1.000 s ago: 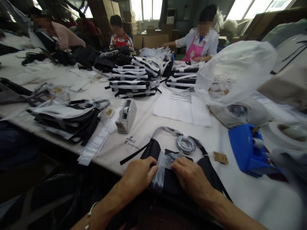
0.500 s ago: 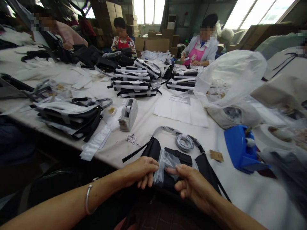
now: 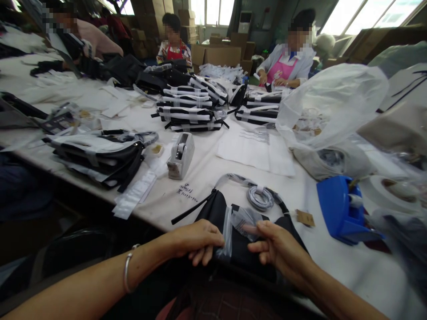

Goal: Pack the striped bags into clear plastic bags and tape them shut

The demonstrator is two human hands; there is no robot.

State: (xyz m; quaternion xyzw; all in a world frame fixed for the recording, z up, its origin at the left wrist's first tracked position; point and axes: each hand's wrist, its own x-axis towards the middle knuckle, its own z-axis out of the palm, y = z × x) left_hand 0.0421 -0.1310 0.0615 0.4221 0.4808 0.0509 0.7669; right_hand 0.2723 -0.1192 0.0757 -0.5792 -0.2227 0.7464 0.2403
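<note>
A black handbag lies at the table's near edge, its wrapped strap and a coiled grey strap behind it. Clear plastic film covers part of the bag's front flap. My left hand is closed, thumb and forefinger pinching the film's left edge low on the bag. With its thumb against a finger, my right hand grips the film on the other side; the forefinger shows through the plastic. A brown tag lies right of the bag.
Left of the bag stand a tape dispenser and several stacked wrapped bags. A blue dispenser is at the right, near a white roll. More bags are piled farther back. Co-workers sit across the table.
My right hand has moved slightly right and up, drawing the film with it off the flap's lower part. My left hand stays near the film's left edge. The camera view has shifted a little.
</note>
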